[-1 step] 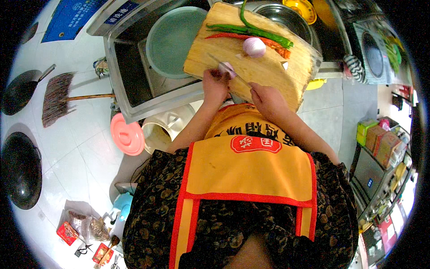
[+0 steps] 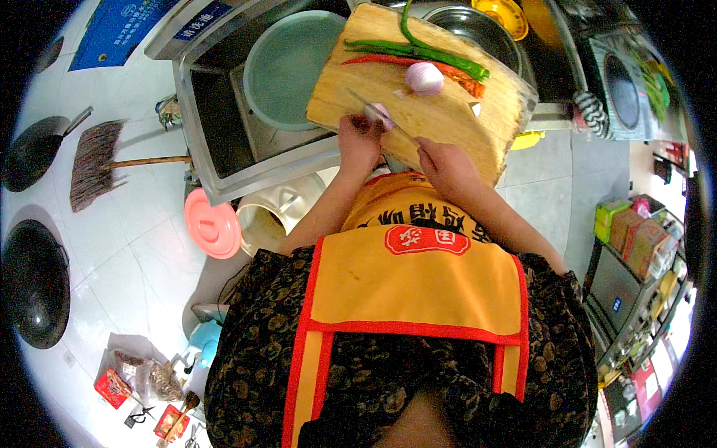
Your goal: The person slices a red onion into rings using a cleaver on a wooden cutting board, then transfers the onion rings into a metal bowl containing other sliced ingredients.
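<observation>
My right hand [image 2: 447, 163] is closed round the handle of a knife [image 2: 401, 133], whose blade points up and left over a wooden cutting board [image 2: 336, 82]. Against the blade, my left hand [image 2: 360, 142] grips a piece of purple onion [image 2: 381, 116] near the board's front left side. A larger peeled purple onion [image 2: 425, 78] rests farther back. Behind it lie long green chili peppers [image 2: 448, 61] and red chili peppers [image 2: 373, 59]. A small white onion piece [image 2: 475, 109] sits to the right.
The board lies across a metal sink [image 2: 216, 160] that holds a grey-green basin [image 2: 291, 71]. A steel bowl [image 2: 478, 33] and yellow colander [image 2: 508, 16] stand behind. At left are a pale bucket [image 2: 261, 224], a pink lid [image 2: 213, 224] and a broom [image 2: 97, 164].
</observation>
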Tool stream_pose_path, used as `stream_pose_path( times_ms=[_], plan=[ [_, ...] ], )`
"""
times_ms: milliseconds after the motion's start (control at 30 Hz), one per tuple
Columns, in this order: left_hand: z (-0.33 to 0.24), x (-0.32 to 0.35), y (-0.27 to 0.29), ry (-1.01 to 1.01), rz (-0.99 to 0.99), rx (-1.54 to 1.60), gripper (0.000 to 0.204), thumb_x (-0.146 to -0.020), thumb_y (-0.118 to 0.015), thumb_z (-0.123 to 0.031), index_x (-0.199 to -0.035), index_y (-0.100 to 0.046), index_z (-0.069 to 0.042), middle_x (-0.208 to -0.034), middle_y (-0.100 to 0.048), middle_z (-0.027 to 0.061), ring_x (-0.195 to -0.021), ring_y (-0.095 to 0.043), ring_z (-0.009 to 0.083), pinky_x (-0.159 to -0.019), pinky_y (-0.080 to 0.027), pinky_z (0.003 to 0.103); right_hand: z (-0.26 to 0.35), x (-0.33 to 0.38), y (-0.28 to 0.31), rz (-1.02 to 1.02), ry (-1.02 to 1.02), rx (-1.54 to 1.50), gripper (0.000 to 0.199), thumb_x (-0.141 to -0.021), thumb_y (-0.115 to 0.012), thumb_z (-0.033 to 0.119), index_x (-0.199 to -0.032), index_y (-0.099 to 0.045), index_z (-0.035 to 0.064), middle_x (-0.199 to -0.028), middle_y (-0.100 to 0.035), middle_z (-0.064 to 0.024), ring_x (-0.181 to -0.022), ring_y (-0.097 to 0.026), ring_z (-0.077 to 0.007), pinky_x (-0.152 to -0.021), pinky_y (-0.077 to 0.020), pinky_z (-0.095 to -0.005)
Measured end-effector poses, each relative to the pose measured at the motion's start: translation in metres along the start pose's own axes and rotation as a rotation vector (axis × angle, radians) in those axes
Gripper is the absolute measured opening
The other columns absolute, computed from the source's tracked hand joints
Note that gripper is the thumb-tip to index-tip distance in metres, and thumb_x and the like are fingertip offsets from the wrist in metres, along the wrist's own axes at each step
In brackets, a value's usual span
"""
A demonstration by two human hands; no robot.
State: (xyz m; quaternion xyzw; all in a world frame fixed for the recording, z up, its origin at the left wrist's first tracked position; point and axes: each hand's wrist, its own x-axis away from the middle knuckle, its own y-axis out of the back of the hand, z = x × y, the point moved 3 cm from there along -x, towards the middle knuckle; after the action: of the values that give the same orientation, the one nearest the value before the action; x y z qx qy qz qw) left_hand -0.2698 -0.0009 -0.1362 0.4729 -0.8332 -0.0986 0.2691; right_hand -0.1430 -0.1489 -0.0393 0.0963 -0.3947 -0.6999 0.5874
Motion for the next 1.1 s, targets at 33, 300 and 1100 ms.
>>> stream_pose_path(
  times_ms=[33, 300, 1100],
  plan=[
    [0.003, -0.002, 0.000, -0.041, -0.015, -0.045, 0.032, -0.081, -0.067, -0.014, -0.096, -0.048, 0.007, -0.084, -0.060, 0.0194, -0.073, -0.062, 0.0303, -0.066, -0.051, 0.039, 0.000, 0.000, 0.000, -0.004, 0.000, -0.001, 0.031, -0.092, -0.045, 0.021, -0.117, -0.057, 0.0059, -0.084, -0.064, -0.0251, -0.079, -0.063, -0.0413, -0.072, -0.0491, -0.0511],
    [0.004, 0.002, 0.003, -0.029, -0.019, -0.005, 0.028, -0.082, -0.065, -0.015, -0.095, -0.051, 0.006, -0.085, -0.062, 0.0199, -0.074, -0.062, 0.0304, -0.067, -0.051, 0.040, 0.000, -0.003, -0.002, 0.023, -0.010, -0.041, 0.031, -0.093, -0.045, 0.021, -0.115, -0.058, 0.0049, -0.084, -0.064, -0.0254, -0.078, -0.062, -0.0418, -0.071, -0.0492, -0.0509],
    [-0.004, 0.008, 0.004, 0.067, 0.046, 0.284, 0.029, -0.086, -0.064, -0.016, -0.100, -0.049, 0.005, -0.085, -0.060, 0.0175, -0.070, -0.064, 0.0245, -0.055, -0.052, 0.034, 0.010, -0.015, -0.002, 0.193, -0.074, 0.062, 0.025, -0.084, -0.051, 0.016, -0.107, -0.055, 0.0042, -0.082, -0.064, -0.0235, -0.077, -0.063, -0.0418, -0.067, -0.0492, -0.0519]
  ],
)
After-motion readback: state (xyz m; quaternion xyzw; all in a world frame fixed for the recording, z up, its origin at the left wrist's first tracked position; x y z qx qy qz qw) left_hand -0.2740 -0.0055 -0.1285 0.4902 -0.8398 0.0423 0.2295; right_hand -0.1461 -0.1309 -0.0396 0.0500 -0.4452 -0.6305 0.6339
